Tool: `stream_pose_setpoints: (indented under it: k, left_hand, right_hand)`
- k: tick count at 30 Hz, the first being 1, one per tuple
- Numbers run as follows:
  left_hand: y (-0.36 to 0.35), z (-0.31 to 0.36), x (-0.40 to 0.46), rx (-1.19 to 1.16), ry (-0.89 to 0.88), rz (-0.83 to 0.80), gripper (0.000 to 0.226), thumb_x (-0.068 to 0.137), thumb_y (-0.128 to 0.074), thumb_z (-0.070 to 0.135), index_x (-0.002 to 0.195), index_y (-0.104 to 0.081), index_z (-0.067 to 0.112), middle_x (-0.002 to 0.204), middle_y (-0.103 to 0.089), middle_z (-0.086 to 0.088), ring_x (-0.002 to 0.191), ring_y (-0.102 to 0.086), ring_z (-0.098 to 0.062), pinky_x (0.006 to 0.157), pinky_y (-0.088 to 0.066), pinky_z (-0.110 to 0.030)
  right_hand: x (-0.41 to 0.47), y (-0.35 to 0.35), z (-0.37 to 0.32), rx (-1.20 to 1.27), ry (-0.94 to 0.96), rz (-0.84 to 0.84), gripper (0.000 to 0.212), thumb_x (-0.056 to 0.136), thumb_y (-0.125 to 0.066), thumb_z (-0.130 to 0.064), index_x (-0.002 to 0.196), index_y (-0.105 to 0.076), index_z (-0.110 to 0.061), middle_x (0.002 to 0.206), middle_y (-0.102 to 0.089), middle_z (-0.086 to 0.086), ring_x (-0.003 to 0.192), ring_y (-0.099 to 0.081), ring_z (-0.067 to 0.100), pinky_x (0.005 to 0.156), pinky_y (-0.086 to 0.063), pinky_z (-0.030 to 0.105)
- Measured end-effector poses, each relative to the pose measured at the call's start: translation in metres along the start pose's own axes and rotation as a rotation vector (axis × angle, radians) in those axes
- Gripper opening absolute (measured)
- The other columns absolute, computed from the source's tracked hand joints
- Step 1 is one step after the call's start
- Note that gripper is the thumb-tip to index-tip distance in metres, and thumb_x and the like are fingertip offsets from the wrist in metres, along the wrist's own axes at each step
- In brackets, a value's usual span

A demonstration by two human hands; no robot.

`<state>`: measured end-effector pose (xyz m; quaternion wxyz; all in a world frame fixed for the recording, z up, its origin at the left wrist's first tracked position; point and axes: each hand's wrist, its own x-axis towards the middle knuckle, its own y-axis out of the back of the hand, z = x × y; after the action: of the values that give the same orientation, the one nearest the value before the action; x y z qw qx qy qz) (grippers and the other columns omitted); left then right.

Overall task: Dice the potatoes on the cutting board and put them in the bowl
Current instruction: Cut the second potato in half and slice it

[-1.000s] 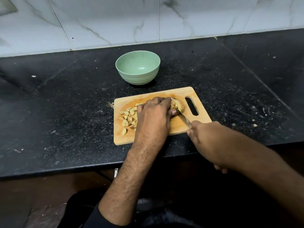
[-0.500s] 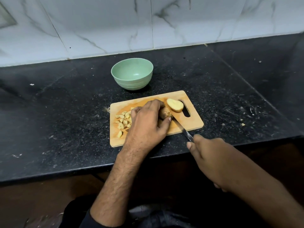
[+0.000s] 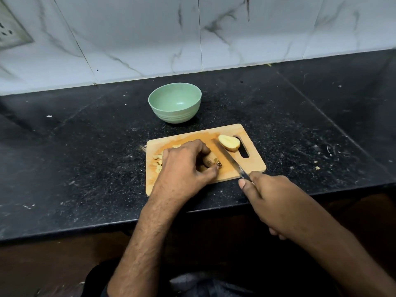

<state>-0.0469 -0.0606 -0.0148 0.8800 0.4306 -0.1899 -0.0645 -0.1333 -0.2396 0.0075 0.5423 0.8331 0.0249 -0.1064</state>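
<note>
A wooden cutting board (image 3: 252,166) lies on the black counter. My left hand (image 3: 184,166) grips a brown-skinned potato piece (image 3: 211,160) at the board's middle, thumb against its near end. A potato half (image 3: 229,142) lies cut face up beside the board's handle slot. Diced potato bits (image 3: 158,162) lie at the board's left, partly hidden by my left hand. My right hand (image 3: 272,200) grips a knife (image 3: 229,160) by its handle; the blade lies slanted between the two potato pieces. An empty pale green bowl (image 3: 175,102) stands behind the board.
The black stone counter (image 3: 85,146) is speckled with crumbs, and its front edge runs just below the board. A white marble-tiled wall (image 3: 192,35) rises behind it. A wall socket (image 3: 10,33) sits at the upper left.
The potato has come apart into two pieces: one half now lies by the handle slot. My left hand has drawn the other piece toward the board's middle, and the knife blade lies between them.
</note>
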Motion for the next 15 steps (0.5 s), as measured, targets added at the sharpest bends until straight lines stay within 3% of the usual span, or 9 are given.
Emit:
stream_pose_setpoints:
  k: [3,9,12,15]
  left_hand:
    - [0.005,0.000,0.000,-0.005,0.015,-0.045,0.036,0.074,-0.079,0.044,0.102,-0.058,0.033,0.098,-0.064,0.018,0.095,-0.060,-0.005,0.102,-0.043,-0.043]
    - [-0.001,0.009,-0.003,-0.067,-0.046,0.013,0.037,0.071,-0.069,0.046,0.108,-0.066,0.038,0.107,-0.063,0.019,0.101,-0.060,-0.002,0.096,-0.048,-0.046]
    - [-0.002,0.016,0.001,0.115,-0.090,-0.135,0.047,0.079,-0.068,0.046,0.125,-0.066,0.034,0.127,-0.057,0.014,0.119,-0.051,-0.008,0.104,-0.034,-0.043]
    - [-0.012,0.022,0.001,0.208,-0.088,-0.192,0.053,0.085,-0.065,0.044,0.136,-0.056,0.033,0.130,-0.054,0.013,0.120,-0.044,-0.010,0.099,-0.025,-0.039]
  right_hand:
    - [-0.004,0.000,-0.001,0.062,0.002,-0.011,0.034,0.104,-0.029,-0.052,0.089,-0.048,-0.028,0.064,-0.063,-0.001,0.043,-0.064,0.013,0.036,-0.046,0.019]
    - [-0.010,0.000,-0.001,0.109,0.000,-0.009,0.036,0.103,-0.030,-0.052,0.086,-0.047,-0.026,0.065,-0.065,0.002,0.043,-0.065,0.014,0.040,-0.046,0.020]
    - [-0.012,0.005,0.005,0.129,-0.004,-0.004,0.035,0.103,-0.031,-0.052,0.087,-0.048,-0.027,0.064,-0.065,0.003,0.043,-0.065,0.014,0.044,-0.048,0.023]
    - [-0.015,0.008,0.009,0.131,-0.013,-0.004,0.035,0.103,-0.031,-0.052,0.087,-0.048,-0.027,0.065,-0.064,0.002,0.044,-0.066,0.015,0.044,-0.050,0.022]
